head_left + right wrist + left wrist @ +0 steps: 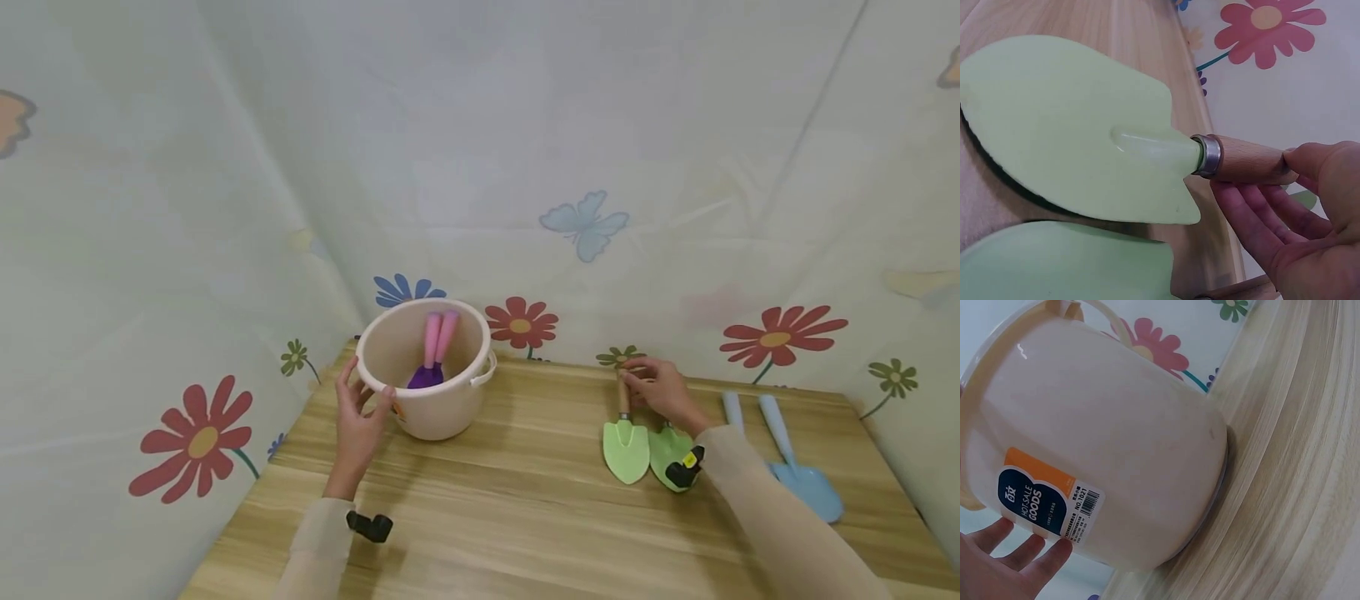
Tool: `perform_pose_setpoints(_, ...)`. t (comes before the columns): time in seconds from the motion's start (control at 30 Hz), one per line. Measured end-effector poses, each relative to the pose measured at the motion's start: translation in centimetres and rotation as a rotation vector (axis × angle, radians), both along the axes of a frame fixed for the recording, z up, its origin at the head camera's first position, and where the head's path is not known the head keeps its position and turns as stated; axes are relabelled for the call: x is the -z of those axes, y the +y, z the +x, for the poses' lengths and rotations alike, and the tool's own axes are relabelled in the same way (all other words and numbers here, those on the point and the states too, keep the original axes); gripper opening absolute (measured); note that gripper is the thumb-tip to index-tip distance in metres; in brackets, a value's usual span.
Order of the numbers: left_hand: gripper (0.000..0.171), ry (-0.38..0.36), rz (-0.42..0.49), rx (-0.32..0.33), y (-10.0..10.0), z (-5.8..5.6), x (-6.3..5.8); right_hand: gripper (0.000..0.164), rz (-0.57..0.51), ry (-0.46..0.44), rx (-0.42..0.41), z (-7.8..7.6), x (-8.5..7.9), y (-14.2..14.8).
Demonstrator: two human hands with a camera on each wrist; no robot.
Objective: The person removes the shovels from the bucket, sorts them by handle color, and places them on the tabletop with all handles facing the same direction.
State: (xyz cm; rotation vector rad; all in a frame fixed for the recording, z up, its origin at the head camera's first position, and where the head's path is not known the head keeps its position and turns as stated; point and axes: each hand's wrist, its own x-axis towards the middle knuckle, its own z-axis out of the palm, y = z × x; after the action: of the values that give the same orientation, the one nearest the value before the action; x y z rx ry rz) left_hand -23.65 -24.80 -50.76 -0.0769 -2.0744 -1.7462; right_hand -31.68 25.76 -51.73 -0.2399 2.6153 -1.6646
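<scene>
My left hand (362, 421) holds the near left rim of a cream bucket (442, 417), its fingers against the outer wall by a sticker (1047, 500) in the left wrist view. Two purple-bladed tools with pink handles (438, 337) lean inside the bucket, handles up. At the right, my right hand (663, 390) pinches the wooden handle of a light green trowel (626, 450) between thumb and fingers. The right wrist view shows its broad blade (1072, 131) and metal collar. A second green trowel (1072, 265) lies beside it, partly under my wrist in the head view.
Two blue tools lie at the table's right, one blue shovel (810, 492) plainly visible and another blue handle (733, 410) half hidden by my sleeve. The wooden table (510, 517) meets a flower-printed cloth (645, 275) at the back and sides.
</scene>
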Motion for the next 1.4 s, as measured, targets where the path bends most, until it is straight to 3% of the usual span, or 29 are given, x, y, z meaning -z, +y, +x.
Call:
perform_pose_setpoints(0.37, 0.078, -0.019, -0.006, -0.003, 0.1, 0.1, -0.1, 0.028, 0.054, -0.027, 0.012, -0.3, 0.8, -0.5)
perform_pose_setpoints(0.97, 0.077, -0.012, 0.007, 0.016, -0.1, 0.1, -0.1, 0.029, 0.101, -0.055, 0.022, -0.5, 1.0, -0.5)
perform_pose_setpoints(1.4, 0.080, -0.047, 0.018, 0.040, 0.2, 0.7, -1.1, 0.029, 0.126, -0.060, 0.023, -0.7, 0.9, -0.5)
